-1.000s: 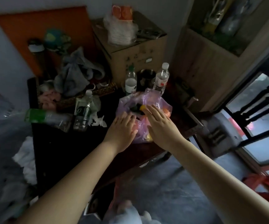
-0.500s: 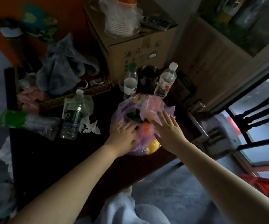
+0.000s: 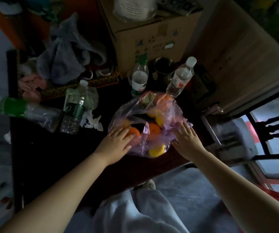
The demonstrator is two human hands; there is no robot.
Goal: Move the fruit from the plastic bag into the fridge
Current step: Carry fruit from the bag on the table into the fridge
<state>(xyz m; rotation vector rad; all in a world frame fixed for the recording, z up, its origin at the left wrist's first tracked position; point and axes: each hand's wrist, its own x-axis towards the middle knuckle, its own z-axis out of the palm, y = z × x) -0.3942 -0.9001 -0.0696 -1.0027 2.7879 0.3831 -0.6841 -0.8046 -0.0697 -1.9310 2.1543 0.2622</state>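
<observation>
A thin purple plastic bag [image 3: 170, 110] lies open on the dark table [image 3: 54, 157], near its front right corner. Inside I see oranges [image 3: 153, 131], yellow lemons [image 3: 157, 151] and a greenish fruit [image 3: 146, 99] at the far side. My left hand [image 3: 117, 142] lies flat on the bag's left edge, fingertips touching an orange [image 3: 132, 132]. My right hand [image 3: 187, 140] rests flat on the bag's right edge, fingers spread. Neither hand grips anything. No fridge is in view.
Behind the bag stand two water bottles [image 3: 139, 78] [image 3: 180, 78] and a dark metal cup [image 3: 164, 68], with a cardboard box [image 3: 152, 36] behind them. Left of the bag are another bottle [image 3: 73, 108], crumpled tissue [image 3: 91, 121] and a grey cloth [image 3: 64, 52]. A wooden cabinet [image 3: 236, 47] stands at right.
The view has dropped closer to the table. My hands have moved apart to the bag's two sides, the bag's mouth is wider, and more fruit shows.
</observation>
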